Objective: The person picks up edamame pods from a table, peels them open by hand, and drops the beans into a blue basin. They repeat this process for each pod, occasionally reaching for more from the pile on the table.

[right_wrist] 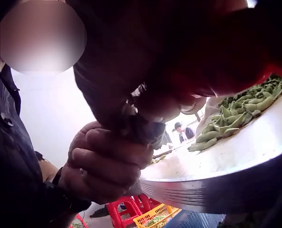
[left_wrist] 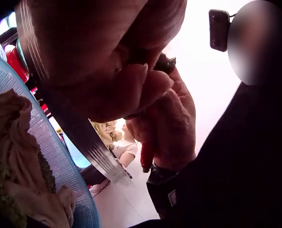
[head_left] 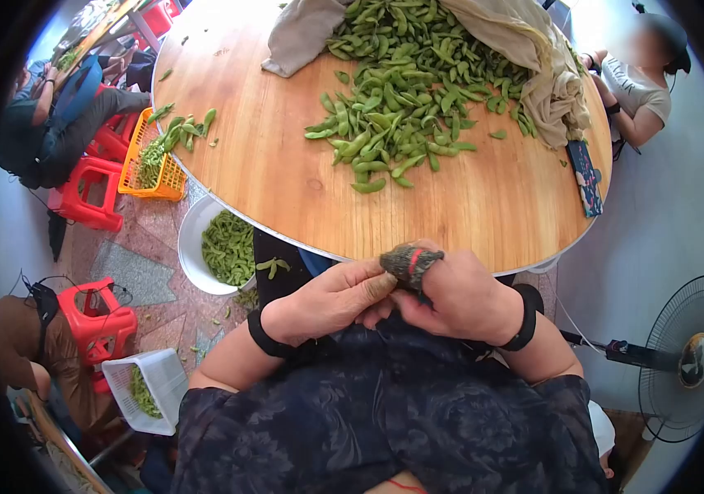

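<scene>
My left hand [head_left: 331,300] and right hand [head_left: 463,296] meet close together in front of my chest, at the near edge of the round wooden table [head_left: 286,181]. A dark grey knitted piece with a red band [head_left: 411,262] covers the fingers at the front of my right hand. My left thumb, dark at its tip, points toward it and touches near my right fingers. The left hand's fingers curl underneath in the right wrist view. I cannot tell what lies between the fingertips. Beyond the hands, a heap of green edamame pods [head_left: 393,123] lies on the table.
Beige cloth [head_left: 553,90] lies over the heap's edge, by a dark patterned box [head_left: 585,177]. A white tub [head_left: 191,239] of pods stands left below, near an orange basket [head_left: 128,173] and red stools [head_left: 92,193]. A fan [head_left: 689,358] stands right; people sit around.
</scene>
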{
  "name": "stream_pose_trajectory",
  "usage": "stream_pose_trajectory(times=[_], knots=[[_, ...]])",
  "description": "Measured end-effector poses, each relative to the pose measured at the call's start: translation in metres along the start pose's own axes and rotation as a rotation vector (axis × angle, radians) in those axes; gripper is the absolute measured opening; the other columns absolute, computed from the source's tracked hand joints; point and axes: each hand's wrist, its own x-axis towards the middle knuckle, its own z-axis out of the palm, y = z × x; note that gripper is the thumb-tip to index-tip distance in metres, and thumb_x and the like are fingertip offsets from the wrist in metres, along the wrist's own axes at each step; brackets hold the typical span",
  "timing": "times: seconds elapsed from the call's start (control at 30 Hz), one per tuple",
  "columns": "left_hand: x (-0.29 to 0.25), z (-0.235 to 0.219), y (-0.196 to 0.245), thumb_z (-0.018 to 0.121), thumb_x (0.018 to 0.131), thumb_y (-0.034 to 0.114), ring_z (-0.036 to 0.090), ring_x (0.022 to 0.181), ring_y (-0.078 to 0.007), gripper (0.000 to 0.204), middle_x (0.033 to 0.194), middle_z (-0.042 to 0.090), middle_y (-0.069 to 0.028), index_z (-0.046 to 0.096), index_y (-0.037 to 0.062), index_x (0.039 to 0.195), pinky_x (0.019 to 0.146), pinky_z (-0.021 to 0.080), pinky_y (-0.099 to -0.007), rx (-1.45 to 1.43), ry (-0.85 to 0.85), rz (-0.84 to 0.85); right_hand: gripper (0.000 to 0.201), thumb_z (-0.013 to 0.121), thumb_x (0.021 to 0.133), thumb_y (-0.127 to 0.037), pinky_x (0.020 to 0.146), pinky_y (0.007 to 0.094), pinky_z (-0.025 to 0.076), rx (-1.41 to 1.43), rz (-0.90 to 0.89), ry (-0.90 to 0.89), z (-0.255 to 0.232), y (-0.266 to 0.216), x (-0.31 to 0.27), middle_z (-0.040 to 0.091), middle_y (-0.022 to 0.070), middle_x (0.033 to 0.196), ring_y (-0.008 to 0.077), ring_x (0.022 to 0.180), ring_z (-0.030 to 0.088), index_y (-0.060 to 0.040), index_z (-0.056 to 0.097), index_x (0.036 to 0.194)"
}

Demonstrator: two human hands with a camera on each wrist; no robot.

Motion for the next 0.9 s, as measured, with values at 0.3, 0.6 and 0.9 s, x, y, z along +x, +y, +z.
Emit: stream_pose_trajectory(times=[0.3,0.6,0.9], knots=[[0.005,0.010,-0.019,0.060,0.094,0.014,0.048,0.058,-0.0105,0.019,0.064,0.050,-0.0054,0.056,-0.0001,0.082,0.053,0.040,-0.0285,0.670,0.275,0.334,0.020,0.045,0.088,-0.002,0.059,0.0286,0.044,0.937,0.543,0.089,0.009,0.004,-0.023,0.055,0.0055,0.076,0.0144,0.064,0.052,0.0000,0.051,0.107],[0.009,0.017,-0.025,0.065,0.088,0.009,0.055,0.059,-0.0291,0.011,0.068,0.056,-0.0126,0.059,0.0002,0.085,0.054,0.043,-0.0331,1.009,0.299,0.475,0.011,0.047,0.088,-0.006,0.059,0.0394,0.043,0.768,0.460,-0.028,0.024,0.013,-0.031,0.051,0.0142,0.070,0.0334,0.064,0.053,0.0007,0.043,0.095],[0.000,0.008,-0.017,0.057,0.096,0.018,0.051,0.054,-0.0111,0.018,0.073,0.060,-0.0015,0.061,0.0016,0.089,0.050,0.040,-0.0251,0.116,-0.124,0.015,0.011,0.041,0.093,-0.006,0.040,0.0224,0.038,1.400,0.507,-0.218,0.023,0.013,-0.032,0.050,0.0031,0.069,0.0098,0.044,0.047,-0.0049,0.047,0.102]])
